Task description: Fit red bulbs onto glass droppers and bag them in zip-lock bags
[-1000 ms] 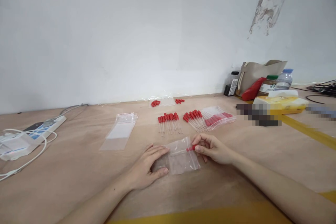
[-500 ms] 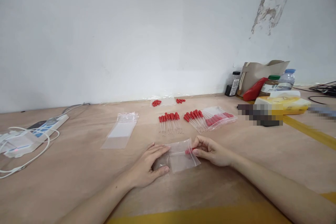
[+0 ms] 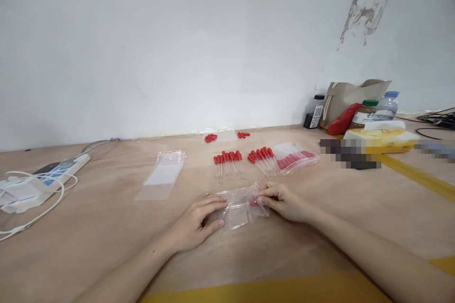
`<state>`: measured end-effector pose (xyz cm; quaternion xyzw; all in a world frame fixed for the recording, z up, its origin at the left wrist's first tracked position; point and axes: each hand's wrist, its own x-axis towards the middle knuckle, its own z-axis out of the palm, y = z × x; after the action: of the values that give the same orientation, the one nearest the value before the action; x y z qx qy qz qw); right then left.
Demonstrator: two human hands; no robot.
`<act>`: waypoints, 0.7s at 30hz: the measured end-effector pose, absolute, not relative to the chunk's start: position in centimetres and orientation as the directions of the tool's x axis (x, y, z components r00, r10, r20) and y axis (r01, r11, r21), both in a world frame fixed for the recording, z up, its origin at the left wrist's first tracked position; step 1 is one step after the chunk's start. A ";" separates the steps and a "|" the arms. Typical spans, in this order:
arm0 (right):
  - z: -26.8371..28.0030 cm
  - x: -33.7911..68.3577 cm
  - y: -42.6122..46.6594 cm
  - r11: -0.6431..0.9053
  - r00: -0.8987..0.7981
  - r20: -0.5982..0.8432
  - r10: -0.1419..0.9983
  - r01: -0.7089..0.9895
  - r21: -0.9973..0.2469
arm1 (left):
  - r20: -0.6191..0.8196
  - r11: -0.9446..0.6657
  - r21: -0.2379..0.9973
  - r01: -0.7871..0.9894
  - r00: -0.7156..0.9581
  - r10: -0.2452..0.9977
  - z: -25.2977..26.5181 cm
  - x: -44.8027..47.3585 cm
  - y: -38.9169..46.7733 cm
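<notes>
A clear zip bag (image 3: 239, 215) lies in front of me, its opening towards the right. My left hand (image 3: 199, 220) rests on the bag's left end, fingers stretched out and thumb apart. My right hand (image 3: 284, 202) is at the opening, thumb and fingers pinched on a dropper with a red bulb (image 3: 253, 203). The bulb is partly inside the bag, and the dropper's stem is hard to make out through the plastic. Beyond the bag lie a row of red-topped droppers (image 3: 227, 157) and a second fanned group (image 3: 261, 154).
Filled bags of droppers (image 3: 296, 158) lie right of the groups. Flat zip bags (image 3: 161, 175) are at left, beside a power strip (image 3: 67, 175) with white cables. Loose red bulbs (image 3: 211, 138) sit near the wall. A tissue pack (image 3: 382, 139) and bottles stand at right.
My right hand has moved slightly left with the red bulb, which sits further in. The bag's opening has bent and crumpled around my fingers. My left hand stays on the bag.
</notes>
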<state>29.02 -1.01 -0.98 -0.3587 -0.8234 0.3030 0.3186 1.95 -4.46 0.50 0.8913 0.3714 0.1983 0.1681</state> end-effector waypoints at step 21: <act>-2.5 28.1 -1.2 0.208 -0.169 0.159 0.973 0.336 -0.919 | 0.222 -0.660 0.457 0.597 0.641 0.734 0.5 1.7 -4.4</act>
<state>28.08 -1.23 -2.47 -0.4961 -0.6594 0.3868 0.4116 1.70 -4.45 0.47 0.8891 0.3743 0.1980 0.1736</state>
